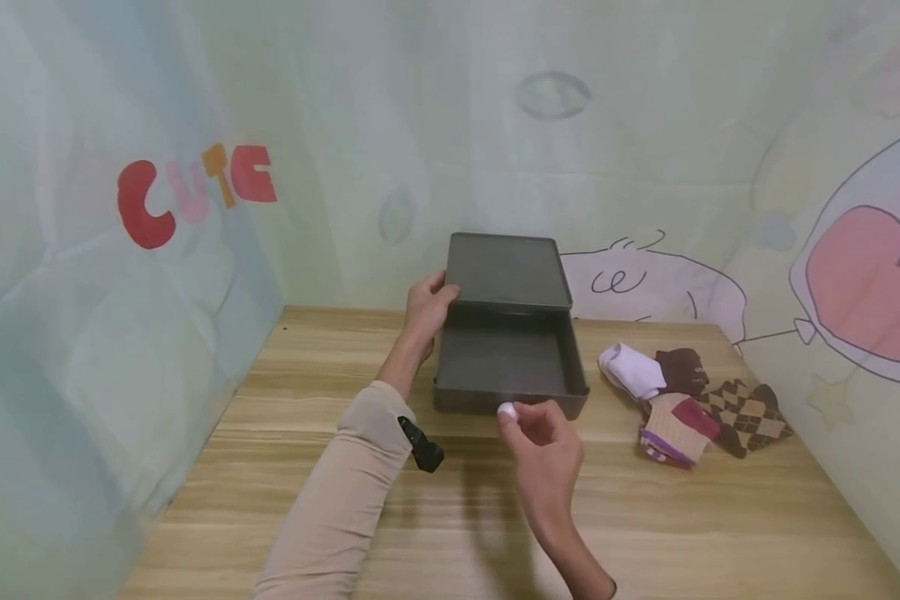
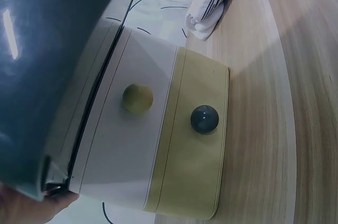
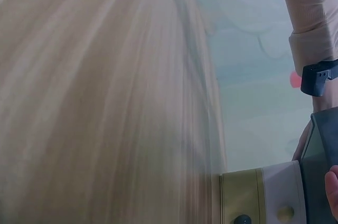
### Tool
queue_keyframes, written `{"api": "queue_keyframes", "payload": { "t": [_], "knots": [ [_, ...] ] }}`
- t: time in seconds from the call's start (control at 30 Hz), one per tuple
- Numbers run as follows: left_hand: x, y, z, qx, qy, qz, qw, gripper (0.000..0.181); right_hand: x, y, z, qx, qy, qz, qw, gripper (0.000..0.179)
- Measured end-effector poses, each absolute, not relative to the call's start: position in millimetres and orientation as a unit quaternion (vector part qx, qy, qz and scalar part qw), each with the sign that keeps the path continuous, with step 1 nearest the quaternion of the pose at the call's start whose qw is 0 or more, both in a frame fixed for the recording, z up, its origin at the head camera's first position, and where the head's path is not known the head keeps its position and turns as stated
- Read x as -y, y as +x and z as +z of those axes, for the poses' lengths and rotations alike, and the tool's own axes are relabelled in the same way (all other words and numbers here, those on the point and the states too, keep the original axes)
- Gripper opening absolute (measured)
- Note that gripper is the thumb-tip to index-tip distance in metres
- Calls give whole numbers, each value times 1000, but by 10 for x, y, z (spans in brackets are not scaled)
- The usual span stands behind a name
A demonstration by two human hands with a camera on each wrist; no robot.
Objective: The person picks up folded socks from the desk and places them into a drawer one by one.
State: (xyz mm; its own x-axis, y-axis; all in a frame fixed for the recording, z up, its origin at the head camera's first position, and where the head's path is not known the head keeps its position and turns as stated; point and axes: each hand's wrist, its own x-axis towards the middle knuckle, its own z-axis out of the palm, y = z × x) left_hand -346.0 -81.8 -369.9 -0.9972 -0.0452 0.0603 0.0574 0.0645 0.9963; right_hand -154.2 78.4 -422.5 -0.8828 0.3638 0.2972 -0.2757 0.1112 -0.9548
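Right hand pinches white knob; open drawer at 11 o'clock from it. Left hand grips cabinet edge.

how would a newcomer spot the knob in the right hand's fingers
On the wood-grain table stands a small chest of drawers with a grey top. Its dark grey drawer is pulled open, and at the front the right hand pinches the knob. Its white colour sets it apart from the yellowish knob and dark grey knob below.
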Motion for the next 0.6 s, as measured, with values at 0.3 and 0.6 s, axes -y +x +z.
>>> {"api": "queue_keyframes", "payload": {
  "t": [0.3, 0.6],
  "knots": [
    [814, -3469, -3717, 723, -14, -689, 43, 50, -754, -1390, -4065, 710, -43, 663, 233, 11],
    [813, -3473, -3714, 722, -12, -691, 39, 49, -767, -1398, -4122, 706, -37, 669, 230, 13]
  ]
}}
